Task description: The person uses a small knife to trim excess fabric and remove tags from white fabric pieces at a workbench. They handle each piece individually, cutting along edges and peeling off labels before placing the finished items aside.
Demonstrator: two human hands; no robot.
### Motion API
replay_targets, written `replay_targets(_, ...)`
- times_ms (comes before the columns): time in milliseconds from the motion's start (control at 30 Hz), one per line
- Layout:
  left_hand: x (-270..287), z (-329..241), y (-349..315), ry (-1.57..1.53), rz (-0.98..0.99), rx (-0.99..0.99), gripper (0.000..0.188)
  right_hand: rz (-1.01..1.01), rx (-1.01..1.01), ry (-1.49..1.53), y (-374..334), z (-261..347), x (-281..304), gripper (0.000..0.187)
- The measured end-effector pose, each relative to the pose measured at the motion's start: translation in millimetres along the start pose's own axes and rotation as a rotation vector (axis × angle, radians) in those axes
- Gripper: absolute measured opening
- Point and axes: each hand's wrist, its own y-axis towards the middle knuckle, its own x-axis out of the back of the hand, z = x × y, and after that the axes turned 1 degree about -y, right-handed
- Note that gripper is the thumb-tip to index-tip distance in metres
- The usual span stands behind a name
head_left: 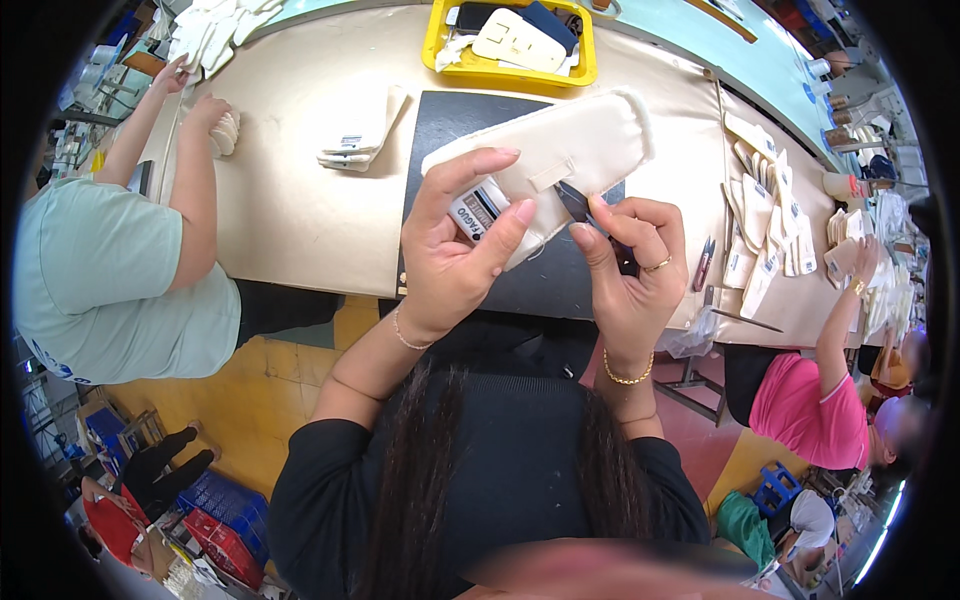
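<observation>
My left hand [455, 235] grips a cream padded fabric piece [600, 125] with a fuzzy rim. Thumb and index finger are spread around a printed white label [478, 210] on its near end. A small cream tab [551, 174] lies on the piece, close to the label. In my right hand [638, 260] is a dark pair of thread snips [573, 200], its tip against the fabric beside the tab. My right fingers hide much of the handle. Beneath both hands lies a dark cutting mat [428, 130].
A yellow tray [590, 50] with cloth scraps stands at the far edge. Stacked cream pieces [358, 140] sit left, a heap of them [765, 210] right. Another pair of snips [704, 264] lies near the heap. Co-workers in pale green [120, 280] and pink [808, 410] work either side.
</observation>
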Motion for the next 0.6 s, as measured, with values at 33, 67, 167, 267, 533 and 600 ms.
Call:
replay_targets(33,-0.6,1.0,0.5,0.009,0.000,-0.021,0.038,0.004,0.003,-0.003,0.0,0.3,-0.1,0.023)
replay_targets(67,-1.4,1.4,0.3,0.007,-0.001,-0.027,0.038,0.007,0.003,-0.003,0.1,0.5,-0.2,0.023)
replay_targets(167,-4.1,2.5,-1.3,-0.023,-0.007,-0.015,0.038,0.015,-0.007,0.005,0.2,1.0,-0.1,0.024)
replay_targets(267,-5.5,2.1,-5.8,-0.053,0.022,0.023,0.038,0.025,-0.029,0.032,-0.4,1.4,1.0,0.025)
replay_targets(533,-2.4,9.6,-4.6,0.114,0.044,-0.252,0.040,0.022,-0.048,0.135,-3.7,-0.5,1.9,0.026)
replay_targets(600,-1.7,7.7,-5.9,0.118,0.059,-0.253,0.039,0.019,-0.055,0.179,-3.9,-1.5,2.2,0.025)
